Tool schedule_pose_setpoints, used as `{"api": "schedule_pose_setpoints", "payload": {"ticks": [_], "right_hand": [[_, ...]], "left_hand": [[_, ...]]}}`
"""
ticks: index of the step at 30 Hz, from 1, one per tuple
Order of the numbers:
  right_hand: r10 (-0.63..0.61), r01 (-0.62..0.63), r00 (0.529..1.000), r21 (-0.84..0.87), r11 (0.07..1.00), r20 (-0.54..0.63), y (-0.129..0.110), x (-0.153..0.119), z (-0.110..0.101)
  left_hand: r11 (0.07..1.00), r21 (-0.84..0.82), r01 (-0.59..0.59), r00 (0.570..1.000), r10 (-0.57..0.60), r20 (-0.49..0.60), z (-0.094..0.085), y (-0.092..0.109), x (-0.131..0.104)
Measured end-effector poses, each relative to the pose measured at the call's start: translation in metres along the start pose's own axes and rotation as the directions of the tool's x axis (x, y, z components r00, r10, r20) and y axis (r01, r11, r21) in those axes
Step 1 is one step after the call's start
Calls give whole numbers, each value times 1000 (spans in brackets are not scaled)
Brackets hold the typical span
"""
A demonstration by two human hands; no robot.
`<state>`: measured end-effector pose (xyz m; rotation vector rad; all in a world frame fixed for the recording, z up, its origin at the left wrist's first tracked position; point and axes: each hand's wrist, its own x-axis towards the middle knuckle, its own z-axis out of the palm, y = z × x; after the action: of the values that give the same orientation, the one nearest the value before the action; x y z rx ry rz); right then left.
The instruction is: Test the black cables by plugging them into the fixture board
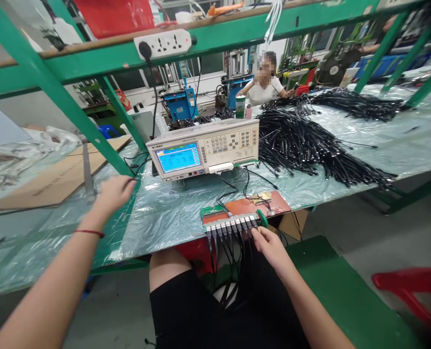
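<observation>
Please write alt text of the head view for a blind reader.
Right hand at the right end of a row of cable plugs along a table edge; left hand left of a blue-screened instrument; black cables heaped to the instrument's right.

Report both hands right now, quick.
Left hand: fingers curled closed above the table; can't tell if it holds anything.
Right hand: fingertips closed on the rightmost black connector.

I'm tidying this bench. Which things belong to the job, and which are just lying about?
Job:
tester, screen lit
plugged-in cables
socket row, right hand at its end
cable pile, probably

Seemingly lying about:
cardboard
metal strip
can
</observation>
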<state>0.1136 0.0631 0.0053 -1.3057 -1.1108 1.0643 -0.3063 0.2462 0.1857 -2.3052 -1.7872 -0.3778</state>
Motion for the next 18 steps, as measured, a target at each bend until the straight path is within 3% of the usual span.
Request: {"api": "schedule_pose_setpoints", "payload": {"ticks": [3, 5, 7, 9, 10, 11, 12, 13, 14, 15, 16, 18], "right_hand": [[28, -24, 998, -56, 998, 65, 4, -21, -5], [50, -41, 995, -101, 994, 86, 8, -38, -7], [-11, 10, 1000, -207, 978, -4, 9, -57, -9], [-240, 156, 955, -391, 907, -176, 4, -77, -11], [-387, 246, 898, -491, 836, -208, -2, -85, -11], [-514, 340, 842, -576, 743, -166, -9, -93, -11], [-607, 452, 794, -626, 635, -43, -17, -99, -9], [-648, 574, 748, -628, 525, 143, -25, -102, -4], [-630, 692, 689, -585, 424, 359, -31, -104, 3], [-578, 804, 585, -499, 324, 568, -34, -103, 14], [-504, 883, 468, -402, 241, 726, -34, -100, 28], [-379, 967, 254, -238, 90, 890, -19, -92, 62]], "left_hand": [[995, -45, -89, 992, 93, 85, 54, 27, 16], [990, -83, -115, 988, 123, 97, 81, 49, 8], [984, -140, -113, 992, 119, 33, 86, 69, -17], [942, -319, -102, 990, 64, -126, 71, 88, -59], [895, -437, -92, 984, 13, -179, 59, 99, -86], [811, -579, -85, 987, -11, -160, 48, 111, -116], [680, -731, -57, 998, 23, -56, 39, 124, -148], [518, -855, 35, 983, 138, 123, 33, 140, -181], [375, -910, 177, 895, 322, 307, 32, 155, -213], [307, -894, 327, 761, 475, 441, 36, 171, -243], [282, -852, 442, 672, 525, 522, 44, 187, -269], [217, -760, 613, 690, 322, 649, 68, 213, -309]]}}
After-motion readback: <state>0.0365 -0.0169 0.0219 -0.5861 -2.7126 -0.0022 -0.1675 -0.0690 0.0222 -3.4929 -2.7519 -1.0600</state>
